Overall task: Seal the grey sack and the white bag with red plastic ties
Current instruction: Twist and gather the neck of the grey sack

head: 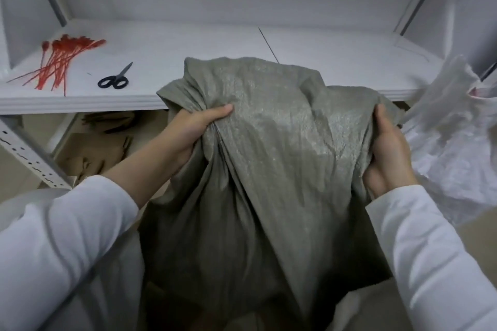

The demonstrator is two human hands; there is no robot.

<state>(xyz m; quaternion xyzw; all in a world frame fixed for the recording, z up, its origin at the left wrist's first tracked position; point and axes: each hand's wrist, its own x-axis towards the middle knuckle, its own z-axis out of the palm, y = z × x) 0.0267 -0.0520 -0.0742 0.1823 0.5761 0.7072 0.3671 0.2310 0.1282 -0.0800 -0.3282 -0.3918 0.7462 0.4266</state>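
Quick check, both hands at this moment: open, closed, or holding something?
Left hand: closed, gripping a bunched fold of the grey sack at its left side.
Right hand: closed, gripping the sack's right edge.

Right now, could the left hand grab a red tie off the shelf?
Not at once, probably: the left hand grips the grey sack. The red ties lie uncovered on the shelf; letting go should suffice.

Between left hand (196, 129) and right hand (387, 150): grey sack (263, 142), dull grey-green, fine woven sheen. Right of right hand: white bag (451, 142). Beyond left hand: red ties (57, 62), black scissors (114, 80), white shelf (188, 43).
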